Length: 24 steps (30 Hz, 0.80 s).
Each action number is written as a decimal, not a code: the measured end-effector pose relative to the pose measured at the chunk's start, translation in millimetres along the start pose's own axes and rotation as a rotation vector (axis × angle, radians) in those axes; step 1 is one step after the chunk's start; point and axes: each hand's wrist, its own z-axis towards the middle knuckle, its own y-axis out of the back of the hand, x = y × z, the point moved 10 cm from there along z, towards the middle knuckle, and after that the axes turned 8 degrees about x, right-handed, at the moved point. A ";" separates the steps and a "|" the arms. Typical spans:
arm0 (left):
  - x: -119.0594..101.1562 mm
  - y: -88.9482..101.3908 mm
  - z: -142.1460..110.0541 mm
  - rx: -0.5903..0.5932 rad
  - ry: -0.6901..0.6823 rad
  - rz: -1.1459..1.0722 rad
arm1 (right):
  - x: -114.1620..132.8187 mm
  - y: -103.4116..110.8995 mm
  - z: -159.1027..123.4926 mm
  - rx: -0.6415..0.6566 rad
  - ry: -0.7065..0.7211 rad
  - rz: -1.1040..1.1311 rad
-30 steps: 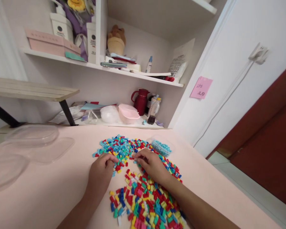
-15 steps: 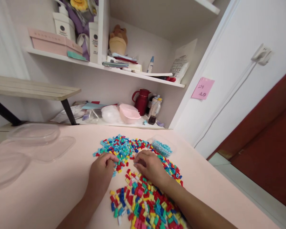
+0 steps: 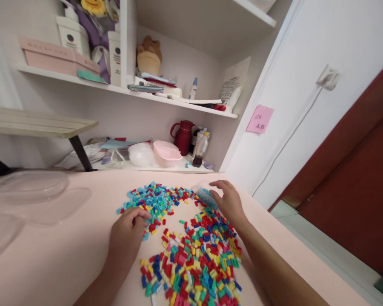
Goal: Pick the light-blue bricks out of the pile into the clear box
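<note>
Container of clear plastic, partly filled with small light-blue plastic bricks, on pale pink surface, immediately left of right hand; long axis runs far-left to near-right. Right hand nearer, palm down, thumb and fingers spread apart at container's right side; contact unclear. Left hand beside mostly blue brick heap, fingertips near together; cannot tell whether brick is pinched. Mixed multicoloured brick heap between forearms.

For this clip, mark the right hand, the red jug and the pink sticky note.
Right hand (image 3: pixel 230 202): head view, back of the hand.
Red jug (image 3: pixel 183 141): head view, front of its body.
Pink sticky note (image 3: pixel 260 119): head view, middle of its face.
</note>
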 end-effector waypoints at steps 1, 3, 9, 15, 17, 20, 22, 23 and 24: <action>-0.4 0.9 -0.5 -0.008 0.005 -0.005 | -9.6 1.1 0.6 -0.010 -0.041 0.014; -0.7 3.0 -1.8 -0.024 0.019 -0.019 | -16.4 -2.0 -0.3 -0.009 -0.077 0.065; -0.3 13.5 -7.0 -0.106 0.043 -0.106 | 74.0 -40.6 -24.6 0.294 0.235 0.236; 0.3 17.6 -5.4 -0.134 -0.035 -0.152 | 170.5 -88.3 -93.0 0.780 0.663 0.123; 0.9 17.8 -5.1 -0.132 -0.035 -0.143 | 177.3 -93.4 -102.6 0.839 0.713 0.107; -0.3 17.5 -5.4 -0.122 -0.026 -0.108 | 172.9 -96.1 -101.7 0.859 0.699 0.076; -0.4 17.4 -5.7 -0.117 -0.011 -0.092 | 165.5 -95.4 -95.1 0.837 0.659 0.061; -0.1 17.7 -5.8 -0.119 -0.002 -0.084 | 161.4 -94.3 -90.9 0.816 0.639 0.061; 0.3 18.0 -5.8 -0.121 0.006 -0.077 | 157.3 -92.9 -86.5 0.792 0.622 0.068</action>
